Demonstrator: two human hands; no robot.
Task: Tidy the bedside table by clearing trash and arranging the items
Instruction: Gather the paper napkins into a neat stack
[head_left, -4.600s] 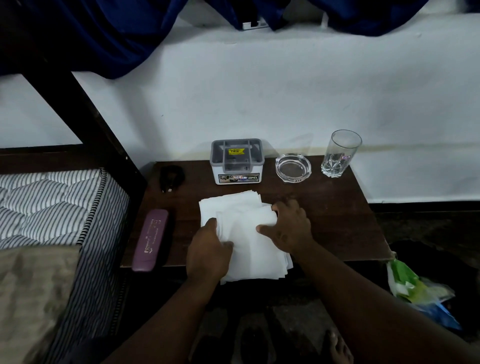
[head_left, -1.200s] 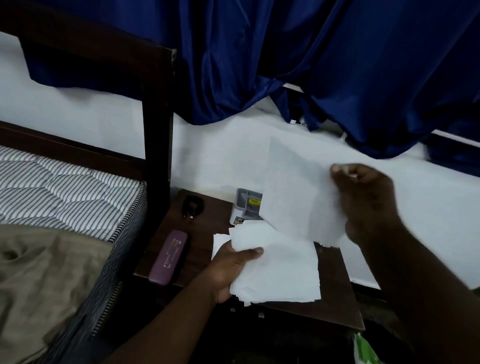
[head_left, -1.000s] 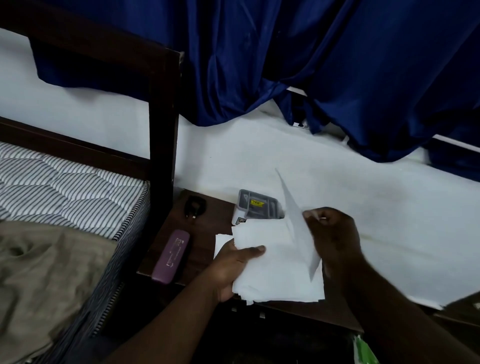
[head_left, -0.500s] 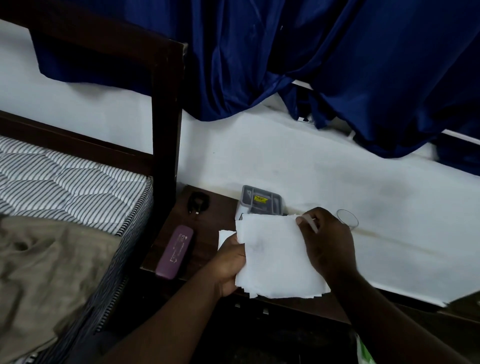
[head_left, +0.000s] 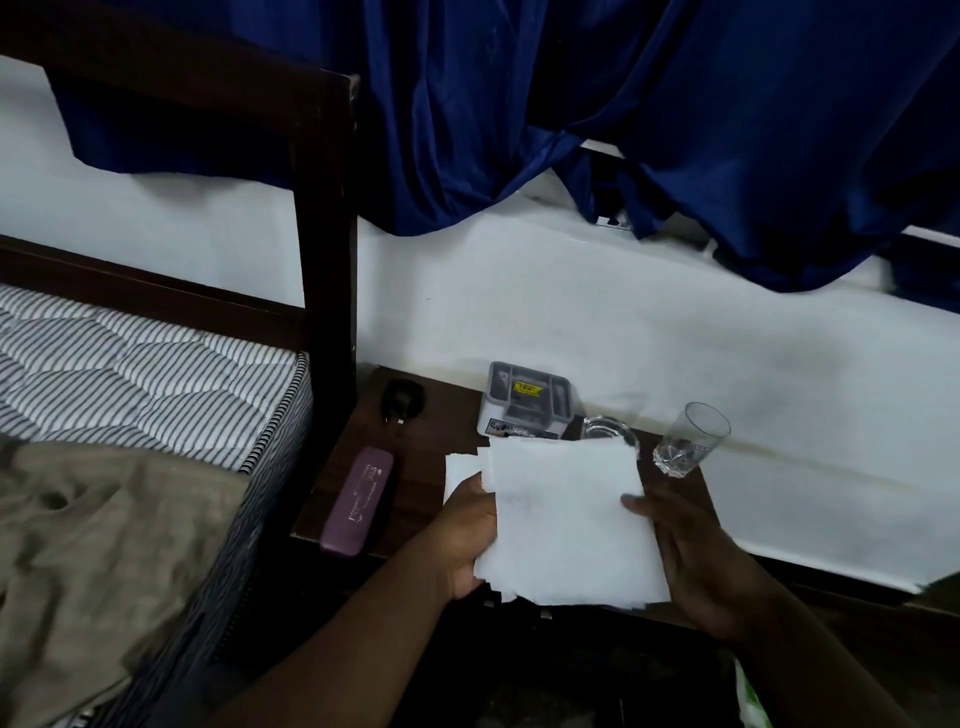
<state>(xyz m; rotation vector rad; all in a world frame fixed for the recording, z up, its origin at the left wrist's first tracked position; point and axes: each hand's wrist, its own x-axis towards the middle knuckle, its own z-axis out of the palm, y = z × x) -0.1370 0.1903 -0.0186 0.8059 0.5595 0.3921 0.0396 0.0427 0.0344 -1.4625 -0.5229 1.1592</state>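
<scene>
A stack of white paper sheets (head_left: 563, 517) hangs just above the front of the dark wooden bedside table (head_left: 431, 457). My left hand (head_left: 460, 535) grips the stack's left edge. My right hand (head_left: 685, 551) holds its right edge, thumb on top. Behind the stack, a grey organiser box (head_left: 527, 400) with a yellow label stands on the table, then a glass ashtray (head_left: 608, 431), partly hidden by the paper, and an empty drinking glass (head_left: 691, 439). On the table's left side lie a purple case (head_left: 358, 501) and a small black object (head_left: 400, 402).
A bed with a striped mattress (head_left: 140, 384) and a khaki cloth (head_left: 98, 561) lies to the left, its dark bedpost (head_left: 327, 234) right beside the table. A blue curtain (head_left: 623, 114) hangs over the white wall. A green bag edge (head_left: 748, 701) shows at bottom right.
My right hand laid a lifted single sheet back onto the stack, then slid down to grip the stack's right edge. The ashtray and glass came into view.
</scene>
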